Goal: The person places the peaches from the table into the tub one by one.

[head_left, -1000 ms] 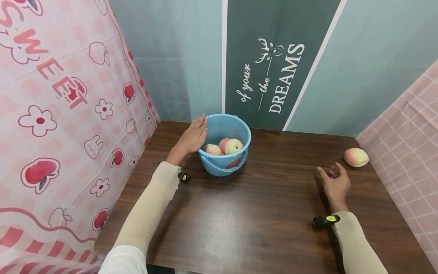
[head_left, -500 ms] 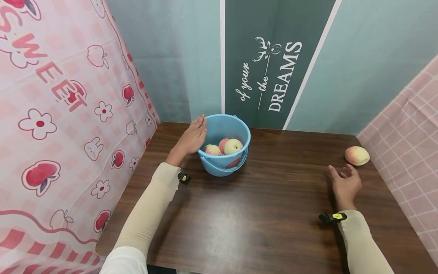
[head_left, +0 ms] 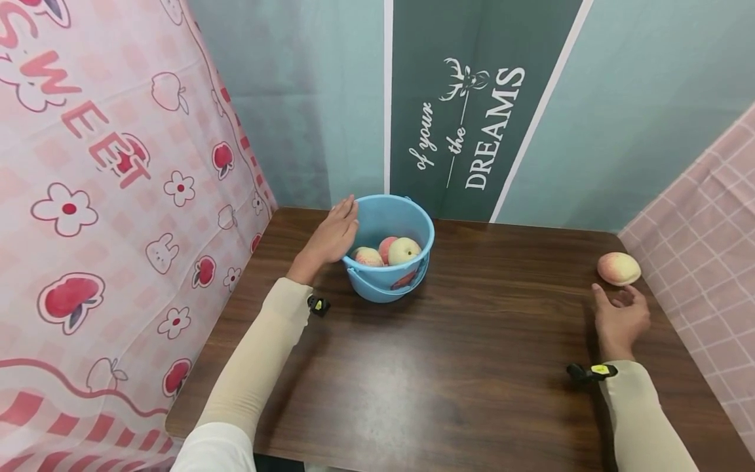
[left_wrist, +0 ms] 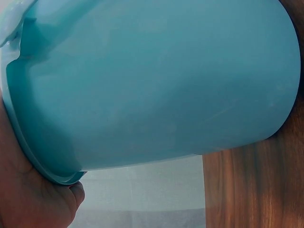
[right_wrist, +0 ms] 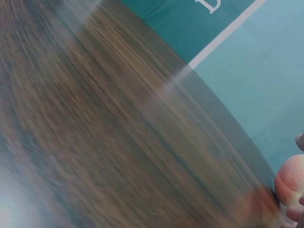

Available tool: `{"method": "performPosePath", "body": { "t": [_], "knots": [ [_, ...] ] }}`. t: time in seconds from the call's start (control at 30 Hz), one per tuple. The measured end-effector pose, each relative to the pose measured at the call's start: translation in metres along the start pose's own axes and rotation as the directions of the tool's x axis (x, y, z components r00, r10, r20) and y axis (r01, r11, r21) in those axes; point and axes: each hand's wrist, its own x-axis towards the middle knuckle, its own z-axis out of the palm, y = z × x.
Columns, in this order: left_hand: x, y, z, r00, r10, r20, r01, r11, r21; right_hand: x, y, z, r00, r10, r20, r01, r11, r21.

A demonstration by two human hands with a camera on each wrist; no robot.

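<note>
A blue bucket point(head_left: 383, 285) stands upright toward the back of the table, its handle hanging down in front. Inside it lie several peaches point(head_left: 404, 252), pale yellow and pink. My left hand point(head_left: 331, 235) rests on the bucket's left rim with its fingers straight; in the left wrist view the palm point(left_wrist: 28, 190) lies against that rim. Far to the right, a single pink-and-yellow peach point(head_left: 619, 269) lies on the table. Just in front of it is my right hand point(head_left: 620, 321), thumb and fingers spread apart and holding nothing. The right wrist view catches that peach point(right_wrist: 289, 180) at its edge, beside the fingertips.
The brown wooden table point(head_left: 460, 367) runs back to a blue-green cloth point(head_left: 295, 118) with printed lettering. A pink patterned cloth point(head_left: 124, 262) hangs on the left side, and a pink checked cloth point(head_left: 708, 216) stands close beyond the single peach on the right.
My right hand has moved to the right, ending just in front of the lone peach. My left hand stays on the bucket's rim.
</note>
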Motion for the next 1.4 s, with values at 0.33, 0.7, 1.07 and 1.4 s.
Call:
{"method": "performPosePath", "body": {
  "t": [0.33, 0.7, 1.07, 1.4],
  "knots": [
    [0.0, -0.001, -0.001, 1.0, -0.003, 0.002, 0.003, 1.0, -0.018, 0.021, -0.004, -0.004, 0.999, -0.016, -0.032, 0.013, 0.997, -0.077],
    [0.001, 0.0, -0.001, 1.0, 0.021, 0.023, -0.021, 1.0, 0.009, 0.041, -0.007, -0.005, 0.999, 0.03, 0.037, -0.026, 0.996, -0.084],
    [0.002, -0.001, -0.003, 1.0, 0.011, 0.021, -0.011, 1.0, -0.002, 0.059, -0.017, 0.0, 0.985, 0.102, 0.14, -0.062, 0.962, -0.265],
    [0.003, -0.003, -0.003, 1.0, 0.006, 0.017, -0.007, 1.0, 0.005, 0.076, -0.016, 0.005, 0.98, 0.112, 0.165, -0.054, 0.946, -0.32]
  ]
}}
